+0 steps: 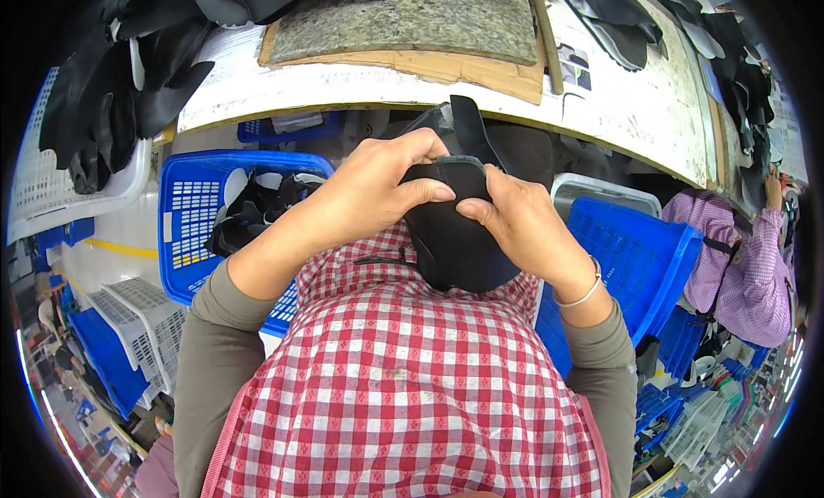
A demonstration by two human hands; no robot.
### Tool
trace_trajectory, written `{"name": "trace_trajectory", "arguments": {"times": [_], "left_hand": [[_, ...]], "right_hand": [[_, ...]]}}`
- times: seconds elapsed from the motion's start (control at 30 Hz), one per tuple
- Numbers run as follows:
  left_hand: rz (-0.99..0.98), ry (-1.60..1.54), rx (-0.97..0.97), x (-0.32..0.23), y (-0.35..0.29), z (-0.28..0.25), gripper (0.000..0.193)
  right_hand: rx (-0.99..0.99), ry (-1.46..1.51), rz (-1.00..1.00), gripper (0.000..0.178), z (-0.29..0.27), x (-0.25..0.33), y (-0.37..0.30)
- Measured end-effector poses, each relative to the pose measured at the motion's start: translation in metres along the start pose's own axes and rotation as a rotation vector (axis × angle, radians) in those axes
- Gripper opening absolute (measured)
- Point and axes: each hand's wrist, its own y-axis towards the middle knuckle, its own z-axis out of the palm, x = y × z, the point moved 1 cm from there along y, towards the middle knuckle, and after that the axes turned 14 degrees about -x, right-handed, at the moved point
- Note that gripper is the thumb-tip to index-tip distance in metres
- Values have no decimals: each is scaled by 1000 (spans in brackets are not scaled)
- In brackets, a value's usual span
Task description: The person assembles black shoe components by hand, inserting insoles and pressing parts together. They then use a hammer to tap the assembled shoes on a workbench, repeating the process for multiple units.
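Between my hands, above my lap, is a black shoe upper (459,249) with a greyish edge along its top. My left hand (388,179) pinches that top edge from the left, thumb on the near face and the other fingers mostly hidden behind. From the right, my right hand (518,218) grips the same piece, its thumb pressed on the face close to the left thumb. A black strap-like flap (472,129) sticks up behind the hands towards the table edge. Whether it belongs to the same upper I cannot tell.
A white-topped table (343,84) ahead carries a stone slab (403,22) on cardboard. Black cut pieces (163,78) pile at the left. Blue baskets stand left (176,232) and right (635,241). A co-worker's checkered purple sleeve (751,283) is at the far right.
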Motion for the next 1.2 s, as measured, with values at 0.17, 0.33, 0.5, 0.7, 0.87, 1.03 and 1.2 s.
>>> {"name": "trace_trajectory", "arguments": {"times": [0.17,0.33,0.5,0.7,0.87,1.03,1.2], "left_hand": [[21,3,-38,0,-2,2,25],[-43,-125,-9,5,1,-1,22],[-51,-194,65,10,7,-5,18],[-91,-166,50,7,10,-3,15],[103,-83,-18,7,12,14,12],[-66,-183,-149,22,10,25,15],[-133,-317,-130,27,13,22,13]], "right_hand": [[87,40,46,31,-4,0,3],[76,77,91,26,-3,1,3],[66,152,133,23,-2,0,2],[114,84,96,30,-10,3,6],[73,63,38,24,-5,1,6],[29,110,144,28,5,-11,0],[37,261,209,30,5,-17,-2]]}}
